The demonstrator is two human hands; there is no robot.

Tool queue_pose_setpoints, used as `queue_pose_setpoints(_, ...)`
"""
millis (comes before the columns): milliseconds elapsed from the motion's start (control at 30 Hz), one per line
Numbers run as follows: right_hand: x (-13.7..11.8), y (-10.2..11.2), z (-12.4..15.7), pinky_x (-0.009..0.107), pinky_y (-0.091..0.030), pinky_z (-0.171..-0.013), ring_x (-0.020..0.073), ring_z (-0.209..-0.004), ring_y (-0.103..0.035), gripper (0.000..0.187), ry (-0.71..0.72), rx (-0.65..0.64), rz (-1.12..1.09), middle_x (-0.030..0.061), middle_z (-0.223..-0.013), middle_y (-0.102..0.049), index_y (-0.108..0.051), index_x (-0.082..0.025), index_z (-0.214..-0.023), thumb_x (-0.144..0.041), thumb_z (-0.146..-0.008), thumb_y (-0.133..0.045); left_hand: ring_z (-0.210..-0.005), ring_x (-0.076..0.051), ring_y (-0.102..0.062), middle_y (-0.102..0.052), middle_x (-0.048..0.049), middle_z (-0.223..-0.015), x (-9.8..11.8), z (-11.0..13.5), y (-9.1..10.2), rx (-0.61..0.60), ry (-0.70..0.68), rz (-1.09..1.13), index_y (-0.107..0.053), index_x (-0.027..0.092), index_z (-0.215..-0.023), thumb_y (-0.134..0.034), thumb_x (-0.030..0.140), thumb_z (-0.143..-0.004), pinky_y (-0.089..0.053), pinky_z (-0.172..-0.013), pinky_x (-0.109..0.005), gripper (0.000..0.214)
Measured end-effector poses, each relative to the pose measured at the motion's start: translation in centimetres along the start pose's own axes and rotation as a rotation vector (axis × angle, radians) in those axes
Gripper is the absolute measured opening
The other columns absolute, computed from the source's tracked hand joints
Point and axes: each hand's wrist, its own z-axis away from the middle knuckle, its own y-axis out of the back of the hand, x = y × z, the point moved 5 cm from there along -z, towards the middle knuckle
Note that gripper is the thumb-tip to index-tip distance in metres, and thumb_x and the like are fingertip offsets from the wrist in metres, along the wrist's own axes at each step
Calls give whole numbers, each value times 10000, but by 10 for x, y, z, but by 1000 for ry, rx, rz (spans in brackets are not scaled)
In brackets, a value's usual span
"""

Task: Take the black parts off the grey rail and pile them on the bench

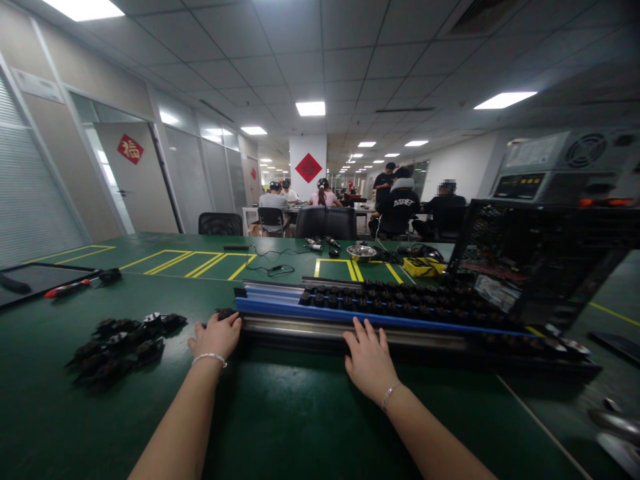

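Observation:
A long metal rail (300, 325) with dark sides lies across the green table in front of me. At its left end, my left hand (216, 339) is closed around a small black part (226, 312), mostly hidden by the fingers. My right hand (371, 360) lies with fingers spread on the rail's middle, holding nothing. Behind it, a blue strip (320, 313) runs alongside rows of small black parts (380, 303) seated in rails. More black parts crowd the right end of the near rail. Left of my left hand is a loose pile of similar black parts (125, 343).
An open computer case (530, 260) with a power supply (560, 163) on top stands at right. Farther back are a metal bowl (361, 252), a yellow object (424, 267) and cables. A red-handled tool (67, 289) lies at left. Several people sit beyond the table.

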Motion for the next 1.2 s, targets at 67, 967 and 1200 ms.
queue_pose_setpoints(67, 0, 0, 0, 522, -69, -1012, 321, -1307, -174, 426, 0, 0, 1, 121, -1427, -276, -505, -227, -1158, -253, -734, -467, -1232, -417, -281, -424, -23, -1338, -2, 1, 0, -40, 40, 18, -547, 416, -1151, -277, 546, -786, -296, -897, -595, 473)
queue_pose_setpoints(967, -2, 3, 1, 502, -58, -1017, 313, -1319, -142, 434, -20, -41, 19, 116, -1441, -244, -487, -224, -1179, -243, -746, -455, -1063, -268, -491, -619, -103, -1092, -9, -10, 4, 30, -212, -205, -589, 339, -1127, -253, 403, -839, -322, -860, -414, 447)
queue_pose_setpoints(1200, -2, 2, 2, 499, -68, -1015, 311, -1319, -137, 435, -22, -35, 28, 115, -1446, -231, -483, -220, -1180, -238, -746, -463, -1089, -267, -476, -598, -112, -1117, -15, -12, 2, 47, -196, -210, -581, 306, -1148, -242, 372, -849, -326, -876, -398, 457)
